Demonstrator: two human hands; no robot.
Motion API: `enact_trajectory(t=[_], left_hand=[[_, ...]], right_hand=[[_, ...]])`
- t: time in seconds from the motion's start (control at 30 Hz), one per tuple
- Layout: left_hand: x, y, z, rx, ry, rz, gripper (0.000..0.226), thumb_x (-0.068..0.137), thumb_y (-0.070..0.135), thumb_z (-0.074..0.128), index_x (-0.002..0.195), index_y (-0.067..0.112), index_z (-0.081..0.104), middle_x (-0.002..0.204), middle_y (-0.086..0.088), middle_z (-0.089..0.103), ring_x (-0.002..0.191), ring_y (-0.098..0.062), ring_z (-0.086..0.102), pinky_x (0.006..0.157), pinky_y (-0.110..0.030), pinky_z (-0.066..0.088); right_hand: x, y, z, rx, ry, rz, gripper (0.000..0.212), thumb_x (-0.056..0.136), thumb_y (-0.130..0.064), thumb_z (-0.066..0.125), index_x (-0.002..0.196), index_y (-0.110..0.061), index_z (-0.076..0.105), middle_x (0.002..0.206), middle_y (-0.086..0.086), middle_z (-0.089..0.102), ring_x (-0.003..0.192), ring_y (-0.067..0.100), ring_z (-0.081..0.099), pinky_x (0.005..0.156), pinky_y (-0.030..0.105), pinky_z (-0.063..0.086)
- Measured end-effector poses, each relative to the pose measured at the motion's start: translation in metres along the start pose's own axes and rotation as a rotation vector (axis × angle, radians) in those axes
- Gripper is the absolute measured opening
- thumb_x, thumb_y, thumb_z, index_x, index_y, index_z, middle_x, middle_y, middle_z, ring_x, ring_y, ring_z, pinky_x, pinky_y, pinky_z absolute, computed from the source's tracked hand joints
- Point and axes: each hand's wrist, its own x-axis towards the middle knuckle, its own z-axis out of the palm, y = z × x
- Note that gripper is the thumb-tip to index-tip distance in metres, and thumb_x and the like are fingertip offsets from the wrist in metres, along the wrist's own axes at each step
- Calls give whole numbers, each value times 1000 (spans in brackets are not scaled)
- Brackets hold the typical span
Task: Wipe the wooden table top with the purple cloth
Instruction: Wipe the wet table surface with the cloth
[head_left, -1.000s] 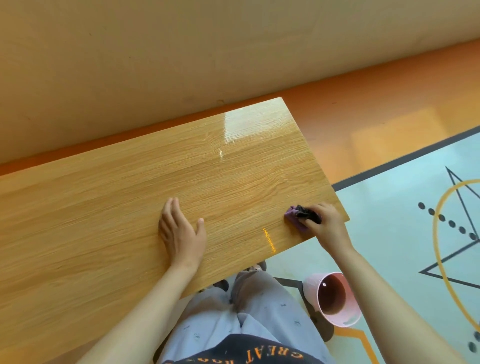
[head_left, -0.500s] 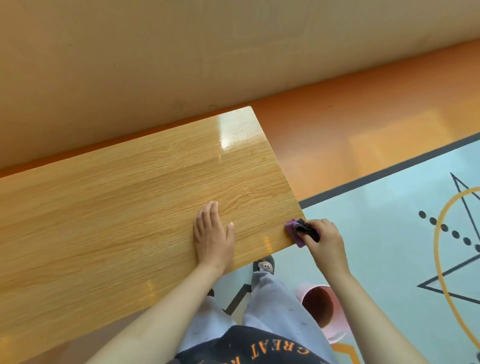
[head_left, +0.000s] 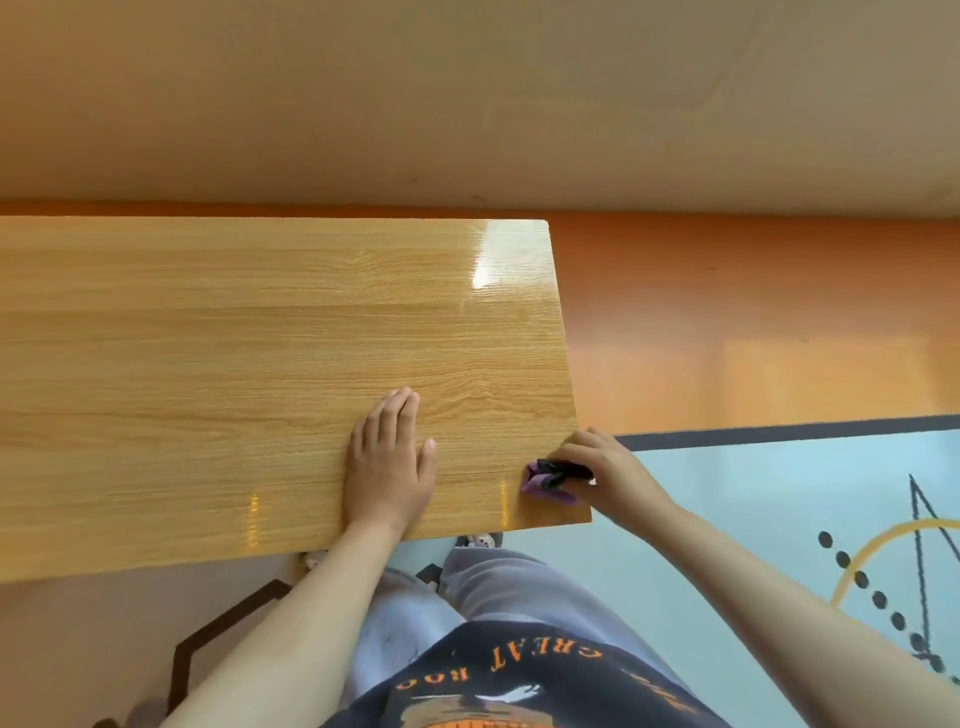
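Note:
A glossy wooden table top (head_left: 234, 364) fills the left and middle of the view, its right end near the centre. My left hand (head_left: 389, 457) lies flat on it near the front edge, fingers straight and together. My right hand (head_left: 608, 467) grips a bunched purple cloth (head_left: 543, 480) with a dark part, pressed at the table's front right corner. Most of that hand hangs beyond the table's right edge.
A beige wall (head_left: 467, 104) runs behind the table. Orange floor (head_left: 753, 322) lies to the right, with a pale blue patterned mat (head_left: 753, 519) nearer me. My legs and feet stand under the front edge.
The view has swung, so the table now sits square across the frame. The pink bucket seen on the floor earlier is out of sight. Both hands keep their places on the table.

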Motion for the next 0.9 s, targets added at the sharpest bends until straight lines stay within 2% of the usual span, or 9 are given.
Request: enact_trajectory(t=[0.13,0.2,0.3,0.4,0.5,0.67,0.8,0.9], left_hand=[[-3,1,3,10,-24,-11,59,91,38,34,143,12,38,148,-5,40,138,-20,29,115,-41,22],[-3,1,2,21,-15,-11,58,90,37,34,142,11,39,148,-5,41,138,-19,29,115,-38,18],[-1,1,1,29,-19,-11,58,90,37,34,142,11,39,147,-6,41,138,-20,31,115,-40,22],[-3,1,1,40,-24,-6,58,90,36,35,142,10,39,147,-7,42,138,-20,31,115,-37,17],[-1,3,0,55,-19,-2,58,89,35,36,141,10,39,146,-8,44,137,-20,31,114,-36,14],[2,2,-1,61,-40,-3,59,89,35,37,142,9,37,147,-8,41,138,-21,30,117,-34,11],[4,4,-2,56,-47,-8,60,88,34,38,141,7,40,146,-9,43,137,-23,32,116,-35,13],[4,4,-2,50,-56,-13,60,88,33,38,141,7,40,146,-9,43,138,-23,33,117,-35,13]], right_hand=[[84,13,-23,-27,126,11,22,75,-13,73,96,-6,71,87,12,63,85,27,49,72,36,43],[125,17,-35,-62,203,35,23,77,-14,73,99,-7,71,91,12,64,89,31,51,72,32,37],[160,18,-47,-57,241,87,24,80,-18,70,104,-12,69,96,7,62,94,26,50,74,27,33],[151,14,-42,-31,258,99,22,79,-17,70,100,-10,68,96,6,63,93,25,51,74,29,35],[113,9,-24,45,198,30,22,77,-14,73,98,-8,69,92,6,62,89,25,53,74,29,38],[75,3,-8,121,159,-41,34,77,-37,63,95,-10,70,85,-2,60,83,16,49,71,20,35],[115,16,-21,100,175,-8,21,76,-15,72,96,-8,69,87,4,60,85,22,50,70,29,37],[169,27,-43,62,257,52,20,76,-11,72,95,-7,69,88,9,62,86,28,51,69,27,29]])
